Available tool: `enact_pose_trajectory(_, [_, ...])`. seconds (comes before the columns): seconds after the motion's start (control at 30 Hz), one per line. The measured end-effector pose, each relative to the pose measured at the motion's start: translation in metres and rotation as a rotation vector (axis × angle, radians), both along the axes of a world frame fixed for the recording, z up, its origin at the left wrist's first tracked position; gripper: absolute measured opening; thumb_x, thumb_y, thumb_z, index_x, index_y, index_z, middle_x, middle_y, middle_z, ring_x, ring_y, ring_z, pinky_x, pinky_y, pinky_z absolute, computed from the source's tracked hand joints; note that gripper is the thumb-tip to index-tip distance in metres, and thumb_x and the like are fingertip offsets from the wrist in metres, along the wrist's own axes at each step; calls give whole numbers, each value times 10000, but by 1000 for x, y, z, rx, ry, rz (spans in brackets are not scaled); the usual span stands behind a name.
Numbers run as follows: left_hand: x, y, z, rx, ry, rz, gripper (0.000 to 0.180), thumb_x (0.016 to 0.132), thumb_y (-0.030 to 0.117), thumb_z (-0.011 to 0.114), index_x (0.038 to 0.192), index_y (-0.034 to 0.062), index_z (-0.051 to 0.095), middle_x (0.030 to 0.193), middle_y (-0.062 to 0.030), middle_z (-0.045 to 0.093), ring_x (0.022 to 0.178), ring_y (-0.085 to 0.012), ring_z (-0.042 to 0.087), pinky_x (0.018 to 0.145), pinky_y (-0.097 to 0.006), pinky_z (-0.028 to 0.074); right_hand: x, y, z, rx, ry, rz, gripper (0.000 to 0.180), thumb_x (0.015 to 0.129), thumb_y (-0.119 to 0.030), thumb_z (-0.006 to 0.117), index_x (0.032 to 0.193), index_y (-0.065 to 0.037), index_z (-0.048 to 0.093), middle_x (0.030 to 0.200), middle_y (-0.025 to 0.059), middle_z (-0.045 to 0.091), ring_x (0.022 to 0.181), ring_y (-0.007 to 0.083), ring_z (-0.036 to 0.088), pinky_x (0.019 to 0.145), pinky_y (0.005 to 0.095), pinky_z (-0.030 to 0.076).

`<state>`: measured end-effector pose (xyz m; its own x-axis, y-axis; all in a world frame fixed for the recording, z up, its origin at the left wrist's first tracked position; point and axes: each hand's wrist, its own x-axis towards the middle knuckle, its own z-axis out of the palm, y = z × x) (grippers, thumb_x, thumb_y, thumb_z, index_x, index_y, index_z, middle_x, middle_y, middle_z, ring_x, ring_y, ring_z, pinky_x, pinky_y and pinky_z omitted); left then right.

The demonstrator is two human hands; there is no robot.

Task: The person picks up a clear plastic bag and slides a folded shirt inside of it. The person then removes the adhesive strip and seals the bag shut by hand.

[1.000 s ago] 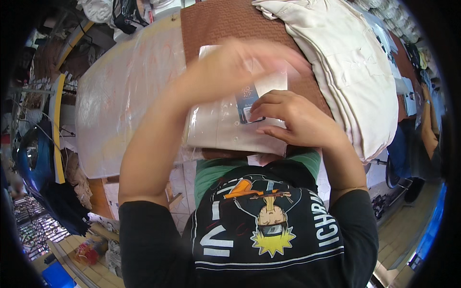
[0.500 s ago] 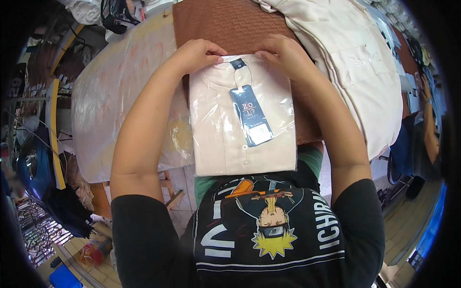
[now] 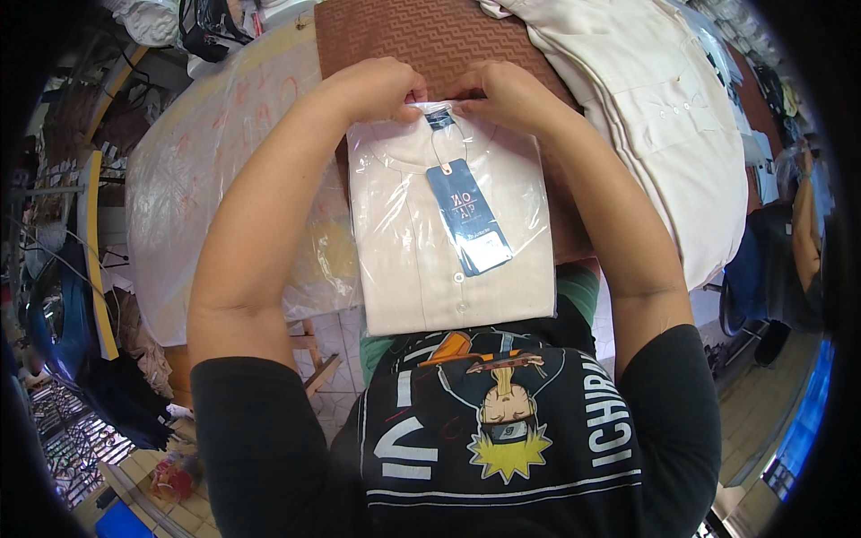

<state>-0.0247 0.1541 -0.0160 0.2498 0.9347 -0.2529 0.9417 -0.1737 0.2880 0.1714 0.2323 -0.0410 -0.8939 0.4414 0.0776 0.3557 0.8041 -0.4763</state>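
Observation:
A folded cream buttoned shirt (image 3: 399, 260) lies in front of me inside a clear plastic bag (image 3: 525, 202). A dark blue hang tag (image 3: 465, 215) with a white sticker rests on its front, looped by a thin cord near the collar label (image 3: 439, 119). At the far edge of the bag, my left hand (image 3: 386, 90) pinches the left part of the plastic, fingers curled. My right hand (image 3: 502, 94) grips the same edge just right of the collar label, thumb beneath the bent fingers. Both fingertips partly hide the bag's edge.
Brown textured cloth (image 3: 430, 45) spreads under and beyond the bag. Loose cream garments (image 3: 673, 143) are heaped on the right. Plastic-covered material (image 3: 224, 179) covers the table's left side. At the far right, another person's arm (image 3: 805, 206) shows.
Both hands have curled tighter at the bag's far edge. The right hand has shifted left, closer to the collar label, and the bag's top corners look more drawn in.

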Motion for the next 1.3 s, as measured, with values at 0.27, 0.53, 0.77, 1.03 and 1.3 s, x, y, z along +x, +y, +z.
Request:
enact_pose_trajectory(0.27, [-16,1,0,-18,-168,30,262,825,220,603,1016,56,674,936,-121,686,856,-220,649,774,-329,487,1,3,5,-85,-27,5,187,771,-148,659,923,-44,693,865,117,649,810,265,620,736,347,478])
enact_pose_trajectory(0.53, [-27,-7,-1,-264,-278,84,257,830,231,650,1021,60,670,896,-57,681,831,-134,608,780,-289,464,-16,-4,6,-160,-77,29,210,787,-177,654,949,-49,697,894,107,663,802,231,631,732,334,484])
enact_pose_trajectory(0.77, [-26,-11,-7,-195,-295,97,208,843,220,604,953,53,662,858,-48,670,807,-126,591,763,-276,458,-23,-5,18,-195,-221,46,235,800,-191,648,985,-51,684,853,108,677,798,225,633,740,330,483])
enact_pose_trajectory(1.03, [-59,-14,-19,-107,-497,280,312,914,281,529,1099,53,634,998,-52,654,868,-140,591,820,-286,457,6,16,15,-111,-13,-19,210,839,-161,609,983,-17,659,867,89,681,801,190,634,764,311,482])
enact_pose_trajectory(1.3, [-66,-63,-23,-218,-564,545,402,897,370,561,1195,102,601,1031,-14,632,935,-125,551,847,-271,424,90,28,7,-327,5,-425,216,871,-180,592,989,-12,660,854,55,667,726,124,596,694,268,477])
